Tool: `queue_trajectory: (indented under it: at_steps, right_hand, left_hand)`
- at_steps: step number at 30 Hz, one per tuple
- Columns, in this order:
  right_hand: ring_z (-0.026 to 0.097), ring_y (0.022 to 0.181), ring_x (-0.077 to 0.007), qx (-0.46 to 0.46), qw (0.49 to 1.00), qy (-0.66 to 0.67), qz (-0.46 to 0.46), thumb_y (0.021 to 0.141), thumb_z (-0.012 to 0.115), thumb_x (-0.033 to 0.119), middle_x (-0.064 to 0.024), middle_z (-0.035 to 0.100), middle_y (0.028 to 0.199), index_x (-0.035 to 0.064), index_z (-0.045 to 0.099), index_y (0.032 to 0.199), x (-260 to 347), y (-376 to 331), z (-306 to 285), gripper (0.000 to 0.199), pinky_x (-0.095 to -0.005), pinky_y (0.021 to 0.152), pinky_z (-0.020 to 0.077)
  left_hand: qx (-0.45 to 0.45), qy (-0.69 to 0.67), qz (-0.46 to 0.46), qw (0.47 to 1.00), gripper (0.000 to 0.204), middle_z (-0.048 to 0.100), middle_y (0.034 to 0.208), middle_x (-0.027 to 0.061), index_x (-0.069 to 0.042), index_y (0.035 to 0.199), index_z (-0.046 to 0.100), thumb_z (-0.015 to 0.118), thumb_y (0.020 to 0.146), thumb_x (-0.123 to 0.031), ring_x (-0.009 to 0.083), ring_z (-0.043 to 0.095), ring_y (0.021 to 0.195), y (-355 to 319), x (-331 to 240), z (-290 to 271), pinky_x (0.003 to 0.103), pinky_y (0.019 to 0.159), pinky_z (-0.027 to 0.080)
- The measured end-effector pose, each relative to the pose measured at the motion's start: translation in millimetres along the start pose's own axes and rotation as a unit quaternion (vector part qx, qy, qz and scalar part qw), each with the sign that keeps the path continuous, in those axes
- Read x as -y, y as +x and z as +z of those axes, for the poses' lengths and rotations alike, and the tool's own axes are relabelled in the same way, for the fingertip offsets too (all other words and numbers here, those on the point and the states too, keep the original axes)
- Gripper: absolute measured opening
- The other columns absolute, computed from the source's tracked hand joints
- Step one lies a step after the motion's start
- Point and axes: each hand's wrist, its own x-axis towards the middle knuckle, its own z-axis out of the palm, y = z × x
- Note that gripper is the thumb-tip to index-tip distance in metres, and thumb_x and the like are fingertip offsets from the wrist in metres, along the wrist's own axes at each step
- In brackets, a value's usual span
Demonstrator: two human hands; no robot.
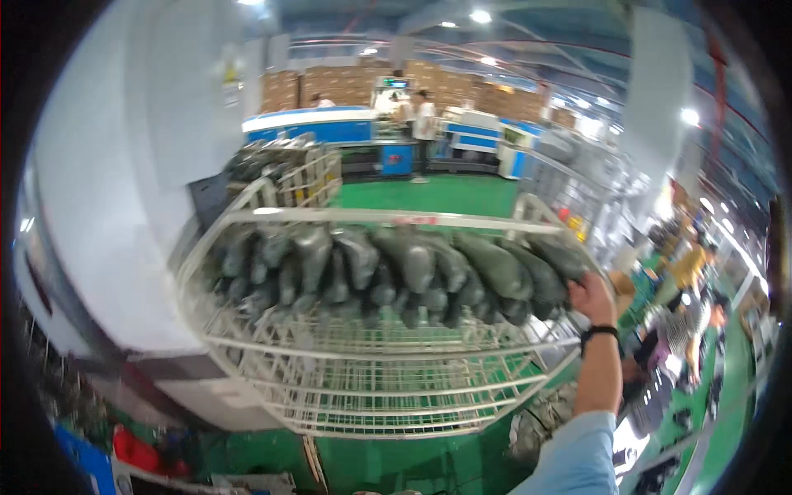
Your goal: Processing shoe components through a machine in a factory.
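A white wire rack cart (371, 388) stands in front of me, with a row of several dark grey-green shoe pieces (396, 272) lined up on its top shelf. My right hand (592, 297) reaches up from the lower right, in a light blue sleeve with a black wristband. It touches the rightmost dark piece (554, 266) at the shelf's right end; I cannot tell whether the fingers grip it. My left hand is out of view.
A second wire cart (289, 169) with dark pieces stands behind. A large white wall or machine panel (124, 165) is on the left. Blue-and-white machines (330, 128), stacked cardboard boxes (346, 82) and people stand far back on the green floor (429, 194). Other people work at the right.
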Motion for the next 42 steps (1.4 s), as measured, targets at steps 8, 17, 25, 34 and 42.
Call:
queue_trajectory:
  at_steps: [8,17,25,34,42]
  right_hand:
    - [0.043,0.047,-0.0077,-0.041,0.996,0.020,-0.083,0.104,0.049,0.042,-0.0009,0.054,0.066,0.0129,0.059,0.096,-24,-65,19,0.031,-0.0208,0.037,0.0322]
    - [0.046,0.058,-0.0074,0.141,0.978,-0.092,-0.124,0.099,0.059,0.016,-0.0012,0.056,0.073,-0.0019,0.060,0.127,-277,-211,252,0.033,-0.0225,0.050,0.0387]
    - [0.057,0.066,-0.0112,0.620,0.723,-0.293,0.088,0.100,0.057,0.010,-0.0067,0.065,0.085,-0.0042,0.060,0.127,-517,-508,414,0.030,-0.0248,0.058,0.0464]
    - [0.045,0.137,-0.0445,0.806,0.367,-0.168,-0.434,0.093,0.060,0.013,-0.0259,0.050,0.145,-0.0105,0.050,0.137,-617,-822,468,0.051,-0.0506,0.116,0.0320]
    - [0.051,0.129,-0.0486,0.715,0.337,-0.146,-0.595,0.103,0.048,0.023,-0.0322,0.052,0.141,-0.0106,0.048,0.138,-678,-851,452,0.049,-0.0557,0.108,0.0397]
  left_hand:
    - [-0.075,-0.111,-0.052,0.990,0.049,0.067,0.126,0.0165,0.003,0.130,0.062,0.049,0.104,-0.037,0.0279,0.060,0.119,-93,-19,-21,0.040,0.098,0.047]
    - [-0.443,-0.503,-0.033,0.742,0.021,0.055,0.081,0.0013,-0.012,0.094,0.058,0.053,0.102,-0.032,0.0168,0.051,0.071,-303,239,-74,0.032,0.065,0.038]
    - [-0.653,-0.232,-0.194,0.694,0.041,0.073,0.093,0.0145,0.001,0.104,0.072,0.071,0.086,-0.036,0.0260,0.068,0.092,-387,442,-67,0.041,0.085,0.052]
    - [-0.516,-0.093,-0.499,0.690,0.042,0.072,0.098,0.0215,-0.005,0.095,0.073,0.065,0.084,-0.045,0.0417,0.069,0.092,-396,446,-115,0.051,0.080,0.055]
    - [-0.764,-0.026,-0.309,0.566,0.066,0.061,0.127,0.0286,0.001,0.138,0.048,0.068,0.075,-0.002,0.0422,0.056,0.123,-440,735,-246,0.046,0.104,0.046]
